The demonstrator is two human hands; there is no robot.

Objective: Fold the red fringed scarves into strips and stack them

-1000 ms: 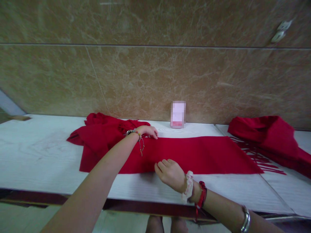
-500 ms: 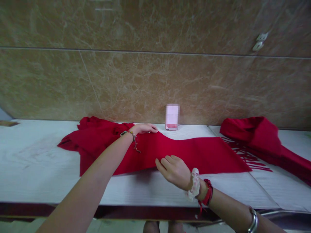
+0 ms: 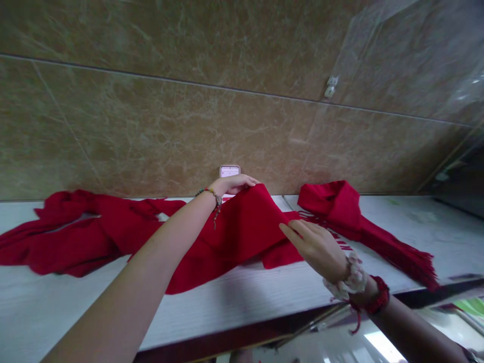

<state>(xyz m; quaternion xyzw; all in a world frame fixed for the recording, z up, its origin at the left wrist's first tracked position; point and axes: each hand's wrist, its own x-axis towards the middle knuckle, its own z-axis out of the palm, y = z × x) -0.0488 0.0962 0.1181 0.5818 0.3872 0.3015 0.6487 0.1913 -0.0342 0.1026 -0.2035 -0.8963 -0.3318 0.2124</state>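
A long red scarf (image 3: pixel 234 237) lies across the white counter, its middle part lifted and folding over toward the right. My left hand (image 3: pixel 238 184) pinches its far edge close to the wall. Nearer to me, my right hand (image 3: pixel 317 247) is closed on the scarf's near edge, fingertips at the fold. Under the raised fold, a flat stretch of the scarf shows with its fringe to the right. The rest of the scarf is bunched loosely at the left. Behind my left hand a phone (image 3: pixel 230 171) leans on the wall, partly covered.
A second red scarf (image 3: pixel 342 206), with a fringed end, lies looped on the right of the counter (image 3: pixel 401 227). A brown marbled wall (image 3: pixel 170 131) rises directly behind. A white fitting (image 3: pixel 330 86) is on the wall. The counter's dark front edge (image 3: pixel 227 335) runs below.
Both hands have lifted the scarf's middle and carried it rightward, so it folds over the flat end. The bunched part is dragged along and spread out. The view has turned right.
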